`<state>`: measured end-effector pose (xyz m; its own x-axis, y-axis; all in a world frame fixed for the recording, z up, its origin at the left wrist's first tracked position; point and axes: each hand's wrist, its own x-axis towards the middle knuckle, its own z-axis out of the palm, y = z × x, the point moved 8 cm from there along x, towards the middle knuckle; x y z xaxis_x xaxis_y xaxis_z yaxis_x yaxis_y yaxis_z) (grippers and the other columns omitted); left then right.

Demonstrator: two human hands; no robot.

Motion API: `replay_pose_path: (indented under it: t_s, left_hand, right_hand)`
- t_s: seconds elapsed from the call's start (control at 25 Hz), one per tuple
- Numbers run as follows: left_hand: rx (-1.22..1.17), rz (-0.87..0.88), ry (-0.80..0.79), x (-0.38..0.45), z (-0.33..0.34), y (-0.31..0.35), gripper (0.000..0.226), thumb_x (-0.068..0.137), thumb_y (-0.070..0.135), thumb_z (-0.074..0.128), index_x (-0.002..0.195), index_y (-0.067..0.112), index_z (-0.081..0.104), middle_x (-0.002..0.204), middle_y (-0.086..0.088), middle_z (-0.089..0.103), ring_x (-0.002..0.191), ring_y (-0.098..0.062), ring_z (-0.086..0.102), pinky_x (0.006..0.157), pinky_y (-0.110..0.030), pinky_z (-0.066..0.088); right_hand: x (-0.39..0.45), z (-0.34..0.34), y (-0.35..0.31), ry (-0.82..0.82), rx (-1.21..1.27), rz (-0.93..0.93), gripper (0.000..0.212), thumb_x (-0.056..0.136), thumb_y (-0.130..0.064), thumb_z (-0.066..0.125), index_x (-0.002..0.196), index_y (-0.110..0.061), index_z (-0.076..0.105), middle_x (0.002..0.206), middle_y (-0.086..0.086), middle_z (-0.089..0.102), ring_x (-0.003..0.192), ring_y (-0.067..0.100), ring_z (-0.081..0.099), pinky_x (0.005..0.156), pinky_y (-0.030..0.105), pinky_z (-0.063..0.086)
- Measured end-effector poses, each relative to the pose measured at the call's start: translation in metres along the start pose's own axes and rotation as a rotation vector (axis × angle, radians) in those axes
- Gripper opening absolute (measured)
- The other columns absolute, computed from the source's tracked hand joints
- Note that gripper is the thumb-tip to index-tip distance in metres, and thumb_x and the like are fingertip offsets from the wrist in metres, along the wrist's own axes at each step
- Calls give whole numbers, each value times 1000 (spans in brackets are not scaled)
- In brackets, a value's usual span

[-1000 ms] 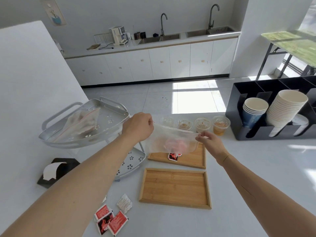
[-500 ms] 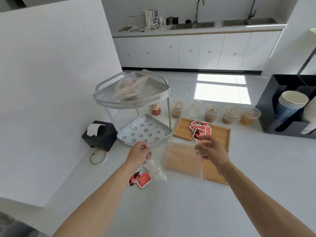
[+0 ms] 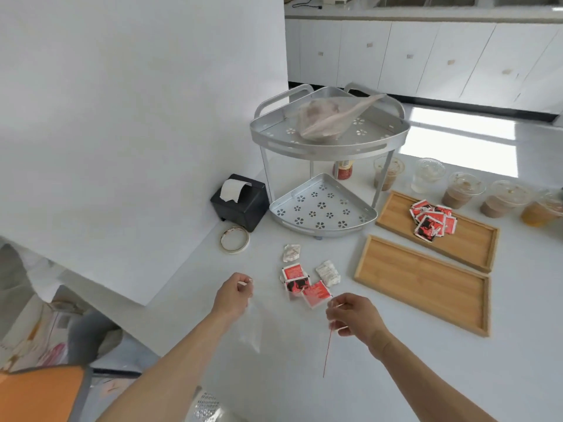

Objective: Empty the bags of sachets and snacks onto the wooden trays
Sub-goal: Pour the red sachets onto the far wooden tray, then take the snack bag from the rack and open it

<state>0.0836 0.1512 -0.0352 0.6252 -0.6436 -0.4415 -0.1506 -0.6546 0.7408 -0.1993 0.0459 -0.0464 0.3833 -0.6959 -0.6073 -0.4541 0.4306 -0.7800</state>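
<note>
My left hand (image 3: 234, 292) and my right hand (image 3: 353, 315) each pinch a top corner of an empty clear zip bag (image 3: 283, 327) with a red seal strip, held low over the white table. Two wooden trays lie to the right: the far tray (image 3: 475, 239) carries a heap of red sachets (image 3: 432, 219), the near tray (image 3: 426, 281) is bare. Loose red and white sachets (image 3: 307, 277) lie on the table just beyond my hands. Another clear bag with pale contents (image 3: 326, 120) rests on the top tier of a silver corner rack (image 3: 329, 141).
A black tissue box (image 3: 240, 202) and a tape roll (image 3: 234, 240) sit left of the rack. Several lidded drink cups (image 3: 463, 193) line up behind the trays. A white wall panel (image 3: 137, 132) stands on the left, and the table edge drops off at lower left.
The bag was tipped over the far tray a second ago; now the sachets lie on that tray and both hands have carried the empty bag down and left toward the table's near edge.
</note>
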Motion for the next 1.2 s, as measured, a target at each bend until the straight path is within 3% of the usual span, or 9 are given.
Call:
replay_pose_path:
  t_s: [0.32, 0.44, 0.6, 0.8, 1.08, 1.2]
  left_hand:
    - [149, -9, -78, 21, -31, -55, 4, 91, 19, 60, 88, 16, 61, 70, -2, 61, 63, -22, 57, 59, -28, 46]
    - [242, 35, -104, 27, -36, -61, 1, 88, 17, 63, 88, 16, 64, 75, -3, 66, 70, -22, 61, 68, -28, 46]
    - [309, 71, -146, 34, -38, -64, 6, 84, 14, 66, 89, 17, 66, 80, -1, 68, 76, -19, 62, 65, -23, 45]
    - [350, 84, -169, 39, -35, -65, 11, 79, 18, 70, 82, 24, 62, 77, 5, 64, 74, -15, 60, 61, -20, 43]
    - [489, 98, -185, 45, -35, -60, 19, 78, 27, 71, 89, 26, 57, 84, 6, 58, 81, -16, 59, 71, -28, 46]
    - [561, 126, -196, 51, -41, -44, 18, 80, 32, 68, 93, 26, 56, 89, 6, 59, 83, -17, 59, 74, -30, 48]
  right_hand:
    - [8, 62, 28, 4, -183, 94, 5, 80, -9, 67, 83, -12, 70, 71, 5, 75, 59, 15, 72, 57, 27, 57]
    - [9, 71, 33, 29, -254, 105, 4, 79, -12, 67, 81, -13, 70, 65, 5, 73, 53, 14, 67, 56, 27, 55]
    - [11, 76, 33, 85, -383, 98, 1, 77, -20, 65, 78, -20, 67, 60, 0, 72, 52, 11, 66, 63, 28, 55]
    - [8, 75, 29, 176, -632, 69, 6, 79, -37, 61, 83, -33, 60, 83, -8, 70, 78, 15, 68, 68, 28, 54]
    - [4, 59, 21, 231, -801, 36, 26, 77, -48, 63, 99, -35, 58, 90, -9, 61, 80, 16, 60, 63, 26, 42]
    - [5, 44, 6, 233, -937, -26, 30, 82, -53, 61, 106, -35, 59, 98, -8, 65, 87, 17, 63, 65, 27, 41]
